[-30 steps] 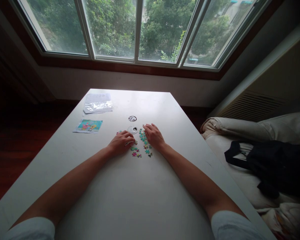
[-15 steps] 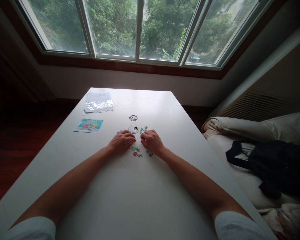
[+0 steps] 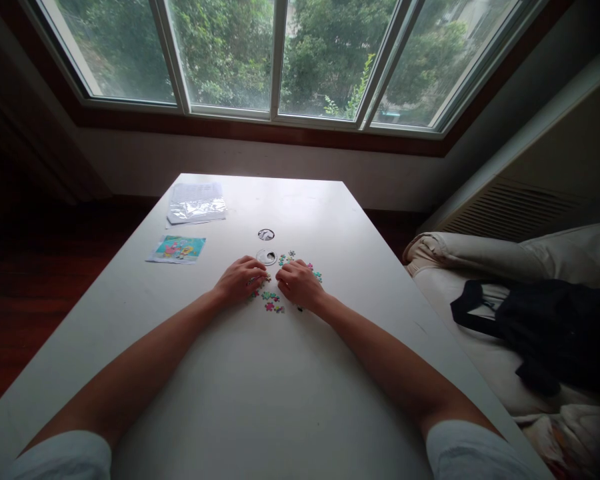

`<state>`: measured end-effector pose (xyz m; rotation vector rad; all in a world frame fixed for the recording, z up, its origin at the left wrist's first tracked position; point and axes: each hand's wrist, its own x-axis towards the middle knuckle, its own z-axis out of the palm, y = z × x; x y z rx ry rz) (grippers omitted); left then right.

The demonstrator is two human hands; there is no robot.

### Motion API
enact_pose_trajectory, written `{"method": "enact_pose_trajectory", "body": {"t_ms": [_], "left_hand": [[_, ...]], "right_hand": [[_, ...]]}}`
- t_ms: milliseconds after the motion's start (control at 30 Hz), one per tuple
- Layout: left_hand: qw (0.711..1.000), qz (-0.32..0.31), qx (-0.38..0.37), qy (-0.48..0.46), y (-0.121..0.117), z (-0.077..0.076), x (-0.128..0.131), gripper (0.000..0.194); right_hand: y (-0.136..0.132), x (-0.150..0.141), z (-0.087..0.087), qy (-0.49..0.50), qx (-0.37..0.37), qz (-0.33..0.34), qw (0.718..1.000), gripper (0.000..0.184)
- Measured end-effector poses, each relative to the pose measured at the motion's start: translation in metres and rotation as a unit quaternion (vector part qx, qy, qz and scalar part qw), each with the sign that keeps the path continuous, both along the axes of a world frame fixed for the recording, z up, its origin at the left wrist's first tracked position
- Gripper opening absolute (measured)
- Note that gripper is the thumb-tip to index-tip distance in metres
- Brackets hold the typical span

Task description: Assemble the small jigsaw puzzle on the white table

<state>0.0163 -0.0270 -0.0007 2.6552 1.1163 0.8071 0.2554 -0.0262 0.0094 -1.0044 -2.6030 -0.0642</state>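
Small colourful jigsaw puzzle pieces (image 3: 270,297) lie in loose clusters on the white table (image 3: 260,373), around and between my hands. My left hand (image 3: 239,280) rests at the left of them, fingers curled in over pieces under its fingertips. Opposite it, my right hand (image 3: 301,285) has its fingers bent and bunched together, covering part of the pile; anything in its grip is hidden. The two sets of fingertips are close but apart. Just beyond them are a round metal-rimmed opening (image 3: 267,257) and a second round opening (image 3: 266,235).
Left of my hands lies a picture card (image 3: 180,249) with cartoon figures. Behind it sits a clear plastic bag with paper (image 3: 197,203). A pale sofa (image 3: 445,273) with a dark garment (image 3: 555,327) stands along the right; a window (image 3: 230,60) is ahead.
My right hand has shifted slightly left, uncovering pieces at its right side. My left hand has moved slightly, and its fingers have curled lower over the pieces.
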Motion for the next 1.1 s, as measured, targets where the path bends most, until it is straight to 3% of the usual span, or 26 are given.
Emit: {"method": "enact_pose_trajectory", "body": {"t_ms": [200,533,767,1000,1100], "left_hand": [[1.0,-0.005,-0.002,-0.001,-0.001,0.001,0.0,0.023],[1.0,-0.005,-0.008,0.004,-0.002,0.003,0.002,0.022],[1.0,-0.005,-0.011,0.005,-0.002,0.002,0.001,0.022],[1.0,-0.007,-0.01,0.013,-0.002,0.003,0.001,0.021],[1.0,-0.01,-0.009,0.017,-0.002,0.003,0.001,0.021]], "right_hand": [[0.009,0.004,-0.011,0.058,-0.045,0.001,0.997,0.025],[0.011,0.009,-0.006,0.007,-0.037,0.009,0.999,0.017],[0.013,0.009,-0.008,0.037,-0.018,0.003,0.999,0.025],[0.014,0.01,-0.011,0.043,-0.045,0.065,0.996,0.026],[0.014,0.01,-0.01,0.058,-0.049,0.052,0.996,0.028]]}}
